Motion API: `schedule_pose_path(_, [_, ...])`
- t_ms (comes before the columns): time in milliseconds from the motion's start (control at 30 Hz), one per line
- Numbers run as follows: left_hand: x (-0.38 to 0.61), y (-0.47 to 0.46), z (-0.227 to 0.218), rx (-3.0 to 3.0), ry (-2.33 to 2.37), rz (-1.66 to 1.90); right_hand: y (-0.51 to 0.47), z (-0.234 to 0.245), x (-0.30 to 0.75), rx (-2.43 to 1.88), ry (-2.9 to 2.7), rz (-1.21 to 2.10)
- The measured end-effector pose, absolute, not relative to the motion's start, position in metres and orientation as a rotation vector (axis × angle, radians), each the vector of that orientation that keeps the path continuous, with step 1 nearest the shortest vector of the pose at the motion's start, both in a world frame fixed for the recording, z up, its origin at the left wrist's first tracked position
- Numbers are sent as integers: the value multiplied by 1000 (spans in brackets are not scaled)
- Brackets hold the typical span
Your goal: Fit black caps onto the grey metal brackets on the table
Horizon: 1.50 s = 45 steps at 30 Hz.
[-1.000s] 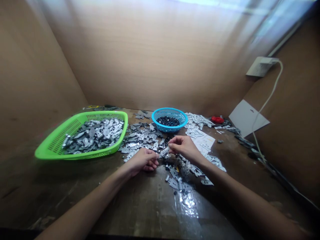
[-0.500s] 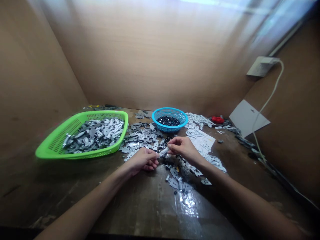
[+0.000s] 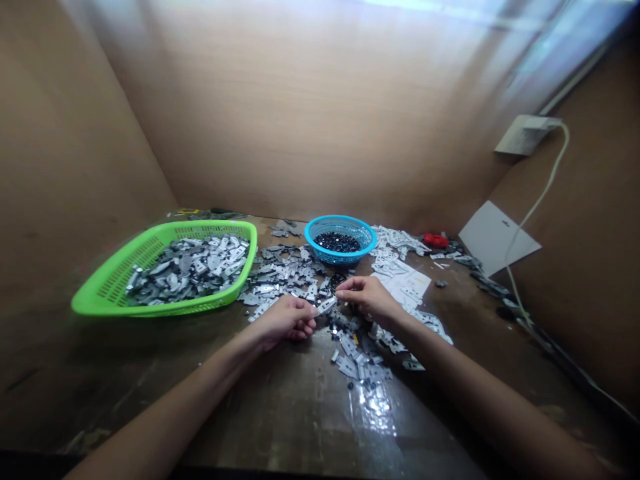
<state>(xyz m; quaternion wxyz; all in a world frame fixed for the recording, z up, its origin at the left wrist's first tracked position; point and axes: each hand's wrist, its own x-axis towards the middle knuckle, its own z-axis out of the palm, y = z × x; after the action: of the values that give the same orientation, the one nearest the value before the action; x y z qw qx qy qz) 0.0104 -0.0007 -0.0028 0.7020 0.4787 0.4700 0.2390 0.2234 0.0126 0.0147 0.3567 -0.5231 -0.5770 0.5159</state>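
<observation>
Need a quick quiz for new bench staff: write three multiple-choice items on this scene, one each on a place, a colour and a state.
1. Where is the green plastic basket relative to the blue round basket?
A. To its left
B. To its right
C. Inside it

2. What colour are the small pieces in the blue round basket?
A. Red
B. Black
C. White

3. What is the left hand doing?
A. Lying empty on the table
B. Pinching a metal piece
C. Reaching into the green plastic basket

1: A, it sits further left on the table.
2: B, dark pieces fill the basket's bottom.
3: B, its fingertips grip the piece above the table.
</observation>
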Motion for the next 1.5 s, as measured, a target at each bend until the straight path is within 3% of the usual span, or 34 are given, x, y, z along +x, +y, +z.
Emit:
schedule_pose_path(333, [11, -1, 1, 1118, 1060, 569, 19, 8, 232, -1294, -1444, 1773])
schedule_pose_path(733, [17, 0, -2, 1302, 1136, 718, 12, -1, 215, -1212, -1658, 1289])
schedule_pose_path(1033, [17, -6, 2, 1451, 945, 733, 6, 5, 213, -1116, -1685, 1458])
schedule_pose_path(1400, [18, -10, 10, 1538, 849, 713, -3, 2, 204, -1083, -1691, 1228])
schedule_pose_path(1500, [9, -3, 18, 1333, 850, 922, 0, 6, 203, -1064, -1620, 1370])
